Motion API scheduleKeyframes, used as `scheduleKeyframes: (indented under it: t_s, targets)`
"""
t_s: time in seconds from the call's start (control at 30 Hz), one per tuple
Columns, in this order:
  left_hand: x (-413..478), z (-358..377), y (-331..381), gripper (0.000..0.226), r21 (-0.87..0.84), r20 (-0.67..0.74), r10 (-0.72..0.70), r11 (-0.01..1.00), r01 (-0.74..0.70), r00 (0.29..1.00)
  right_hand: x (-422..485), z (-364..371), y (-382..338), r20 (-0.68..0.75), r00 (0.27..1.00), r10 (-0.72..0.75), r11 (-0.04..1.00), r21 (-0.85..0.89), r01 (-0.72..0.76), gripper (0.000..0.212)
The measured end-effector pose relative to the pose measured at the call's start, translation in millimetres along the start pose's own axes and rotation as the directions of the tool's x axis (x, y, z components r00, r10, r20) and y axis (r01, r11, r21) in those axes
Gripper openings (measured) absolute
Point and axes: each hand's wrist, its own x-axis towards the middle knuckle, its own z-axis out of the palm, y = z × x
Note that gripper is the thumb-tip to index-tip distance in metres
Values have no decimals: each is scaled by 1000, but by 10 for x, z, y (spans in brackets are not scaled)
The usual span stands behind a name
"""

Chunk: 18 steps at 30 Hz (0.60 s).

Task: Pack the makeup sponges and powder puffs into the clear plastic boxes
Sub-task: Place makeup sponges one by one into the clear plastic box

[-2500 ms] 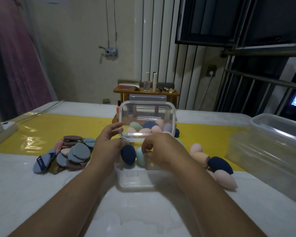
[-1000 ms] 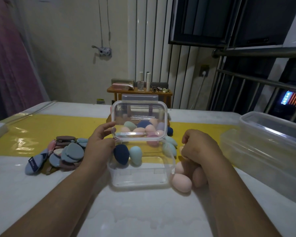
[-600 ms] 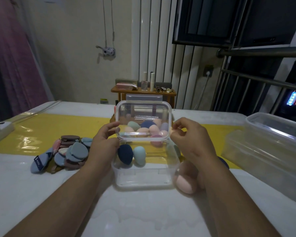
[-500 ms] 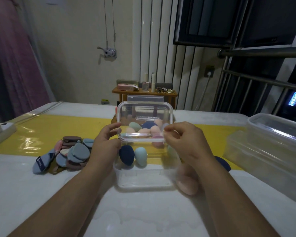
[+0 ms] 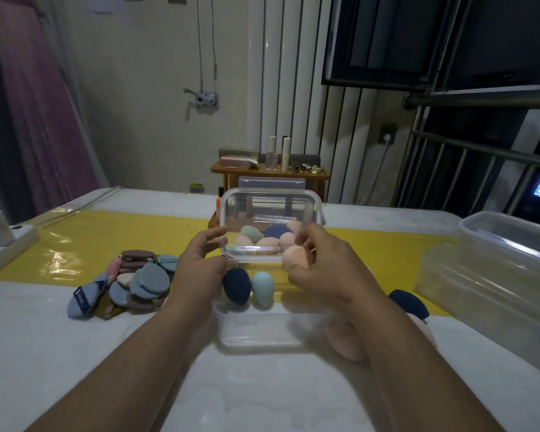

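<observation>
since the lid would likely drop shut if let go, most of what sits on the table (image 5: 75, 353) seems arranged around one open box. the big bins (image 5: 496, 275) stand at the right edge, and i cannot tell whether anything is in them. the box (image 5: 262, 335) is in the middle, nearest the person, with its lid (image 5: 272, 210) raised upright at the far side. the left hand (image 5: 200, 269) pinches the lid's left edge, probably to prop it and steady the box. the right hand (image 5: 325, 272) has its fingers curled round a peach sponge (image 5: 293, 257), held above the box's right half (the bare part), so setting it down there looks like the step in hand. the puffs (image 5: 138, 282) lie heaped to the left, apart from every box, none packed. inside the box a navy sponge (image 5: 237, 286) and a teal sponge (image 5: 262, 288) stand side by side near the far wall, touching. loose sponges (image 5: 409, 304) lie on the table to the box's right and, seen through the lid, behind it.
</observation>
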Motion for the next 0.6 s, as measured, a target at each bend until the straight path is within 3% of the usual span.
scheduleKeyframes:
  t_s: [0.13, 0.37, 0.6]
  targets:
    - [-1, -2, 4, 40, -10, -6, -6, 1000, 6, 1000, -16, 21, -14, 7, 1000, 1, 999, 33, -2, 19]
    - [-6, -1, 5, 44, -13, -2, -15, 1000, 15, 1000, 16, 52, -62, 108, 994, 13, 991, -132, 2, 40]
    - [8, -9, 2, 43, 1, -5, -20, 1000, 20, 1000, 25, 18, -108, 53, 999, 11, 940, -341, 8, 24]
